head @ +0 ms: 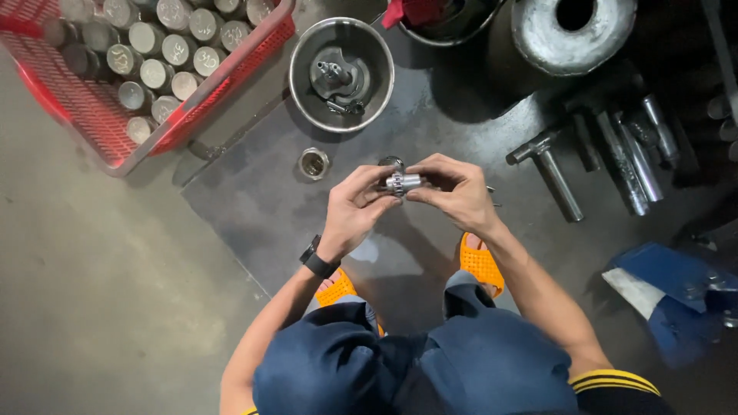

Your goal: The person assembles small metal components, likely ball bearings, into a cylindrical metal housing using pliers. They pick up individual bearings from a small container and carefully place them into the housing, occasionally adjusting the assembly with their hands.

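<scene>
A small shiny metal cylinder part is held between both hands above a dark steel floor plate. My left hand, with a black watch on its wrist, pinches the part's left end. Its right end is gripped by my right hand. A small metal ring lies on the plate just behind the fingers. A short metal cup stands to the left of the hands.
A round steel bowl holding metal parts sits ahead. A red basket of several metal cylinders is at far left. A hammer and steel rods lie at right. Blue cloth is at lower right.
</scene>
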